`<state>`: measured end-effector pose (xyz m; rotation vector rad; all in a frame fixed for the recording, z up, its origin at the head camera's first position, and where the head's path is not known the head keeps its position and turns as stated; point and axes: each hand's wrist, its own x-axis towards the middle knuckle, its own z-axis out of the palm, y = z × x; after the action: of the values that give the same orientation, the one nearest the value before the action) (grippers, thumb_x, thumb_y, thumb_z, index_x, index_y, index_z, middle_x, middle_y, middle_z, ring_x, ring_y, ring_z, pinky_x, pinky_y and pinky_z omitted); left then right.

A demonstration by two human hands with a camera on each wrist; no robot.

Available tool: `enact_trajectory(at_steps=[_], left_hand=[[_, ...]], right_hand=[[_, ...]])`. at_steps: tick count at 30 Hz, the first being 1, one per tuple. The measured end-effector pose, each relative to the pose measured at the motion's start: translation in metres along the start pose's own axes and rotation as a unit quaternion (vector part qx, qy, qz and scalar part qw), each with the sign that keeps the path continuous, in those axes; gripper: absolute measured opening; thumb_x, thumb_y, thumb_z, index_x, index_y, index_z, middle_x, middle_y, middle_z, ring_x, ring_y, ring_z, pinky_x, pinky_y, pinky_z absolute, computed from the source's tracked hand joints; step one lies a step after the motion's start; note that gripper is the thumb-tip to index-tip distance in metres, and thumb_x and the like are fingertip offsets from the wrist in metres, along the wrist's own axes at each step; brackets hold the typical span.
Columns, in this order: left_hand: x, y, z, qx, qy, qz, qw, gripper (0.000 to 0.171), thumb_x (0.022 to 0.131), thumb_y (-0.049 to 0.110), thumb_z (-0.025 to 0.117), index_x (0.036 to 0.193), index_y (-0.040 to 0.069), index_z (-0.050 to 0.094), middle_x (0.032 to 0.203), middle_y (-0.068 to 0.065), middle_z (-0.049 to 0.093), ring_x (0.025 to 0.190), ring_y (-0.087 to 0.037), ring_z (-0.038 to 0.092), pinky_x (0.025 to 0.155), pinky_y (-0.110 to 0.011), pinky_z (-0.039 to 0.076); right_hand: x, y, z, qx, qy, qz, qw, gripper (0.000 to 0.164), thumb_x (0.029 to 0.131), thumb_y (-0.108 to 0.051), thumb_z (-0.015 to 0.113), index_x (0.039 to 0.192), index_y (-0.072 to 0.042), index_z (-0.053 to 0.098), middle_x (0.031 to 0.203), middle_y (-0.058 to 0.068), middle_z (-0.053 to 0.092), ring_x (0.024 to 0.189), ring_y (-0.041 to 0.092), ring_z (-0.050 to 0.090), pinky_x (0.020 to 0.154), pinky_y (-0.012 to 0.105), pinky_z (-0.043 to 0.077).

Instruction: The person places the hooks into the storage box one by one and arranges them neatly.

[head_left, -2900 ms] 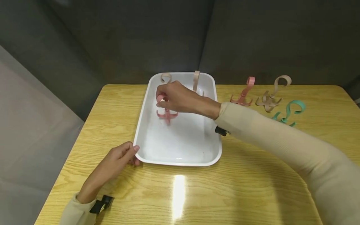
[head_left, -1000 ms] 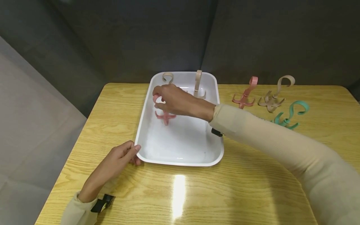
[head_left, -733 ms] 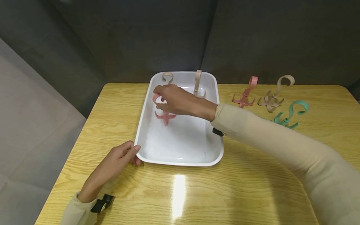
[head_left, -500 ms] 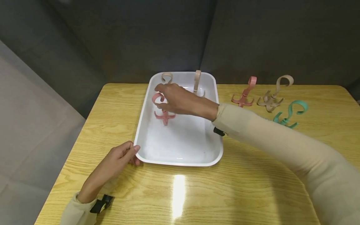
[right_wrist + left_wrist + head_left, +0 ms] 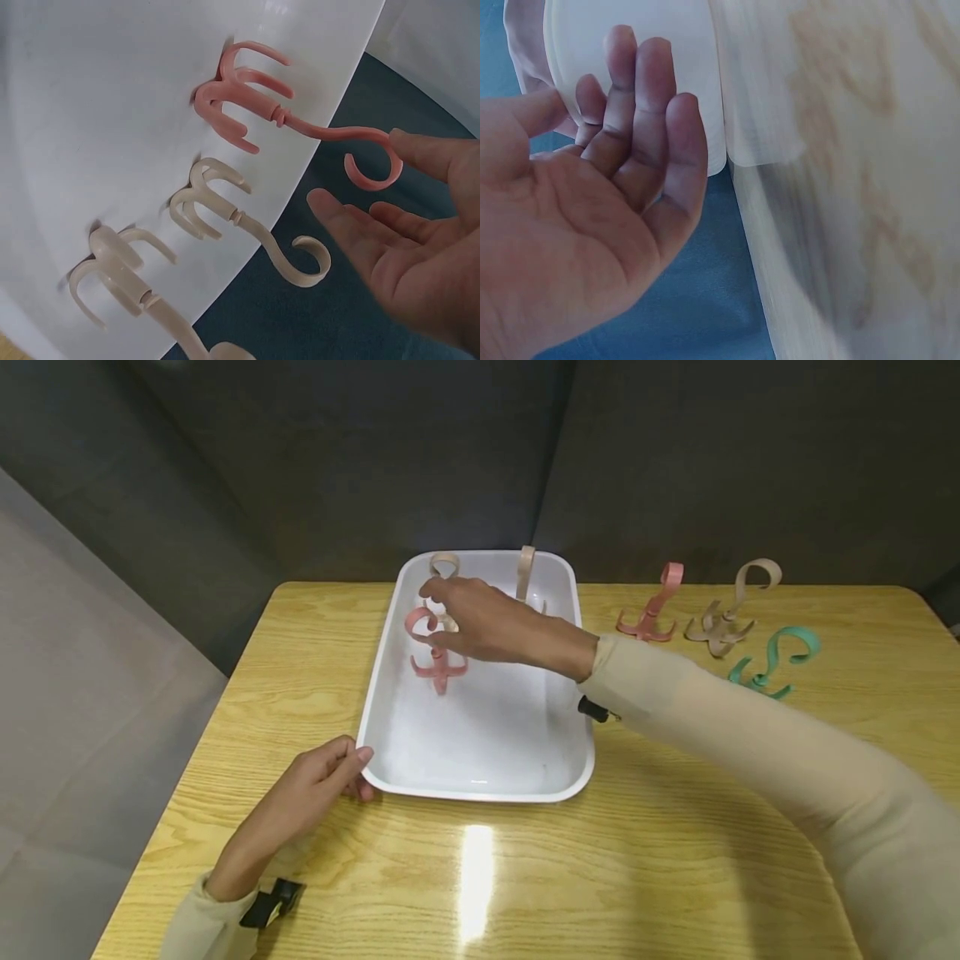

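Observation:
A white tray (image 5: 487, 735) stands on the wooden table. My left hand (image 5: 311, 785) holds its near left corner, thumb over the rim and fingers against the outside. Inside the tray a pink four-pronged hanger hook (image 5: 247, 97) stands upright on its prongs. Around its curled top my right hand (image 5: 495, 622) hovers with fingers spread; in the right wrist view the thumb overlaps the curl, and I cannot tell whether it touches. Two beige hanger hooks also stand in the tray, one (image 5: 214, 201) beside the pink one and another (image 5: 124, 281) farther along, partly behind my right hand in the head view.
Right of the tray, a second pink hook (image 5: 660, 597), a beige hook (image 5: 720, 631) and a green hook (image 5: 760, 680) stand on the table (image 5: 600, 877). Dark cloth (image 5: 375, 468) hangs behind the table's back edge.
My right hand has loosened from the pink hook's curl, its fingers parting and drawing slightly right. The pink hook stays upright in the tray. My left hand keeps its hold on the corner.

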<state>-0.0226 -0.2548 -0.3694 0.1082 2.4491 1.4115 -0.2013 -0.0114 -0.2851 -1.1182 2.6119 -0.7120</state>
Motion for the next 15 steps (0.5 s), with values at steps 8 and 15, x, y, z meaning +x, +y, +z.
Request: enact_trajectory(at_steps=[8,15], left_hand=[[0.001,0.001,0.000,0.004,0.002,0.004,1.0000,0.039,0.114,0.033,0.047,0.090,0.003,0.052,0.083,-0.006,0.069,0.086,-0.023,0.073,0.084,-0.035,0.058],[-0.001,0.002,0.000,0.005,-0.001,0.003,1.0000,0.040,0.114,0.034,0.046,0.089,0.003,0.051,0.084,-0.007,0.069,0.087,-0.023,0.072,0.085,-0.036,0.058]], right_hand=[[-0.010,0.006,-0.010,-0.011,0.012,0.004,1.000,0.057,0.098,-0.020,0.075,0.147,-0.004,0.052,0.139,0.013,0.062,0.123,0.025,0.060,0.103,0.039,0.049],[-0.021,0.012,-0.012,-0.006,0.030,-0.011,0.999,0.056,0.098,-0.021,0.076,0.146,-0.003,0.052,0.140,0.014,0.062,0.124,0.026,0.061,0.104,0.040,0.050]])
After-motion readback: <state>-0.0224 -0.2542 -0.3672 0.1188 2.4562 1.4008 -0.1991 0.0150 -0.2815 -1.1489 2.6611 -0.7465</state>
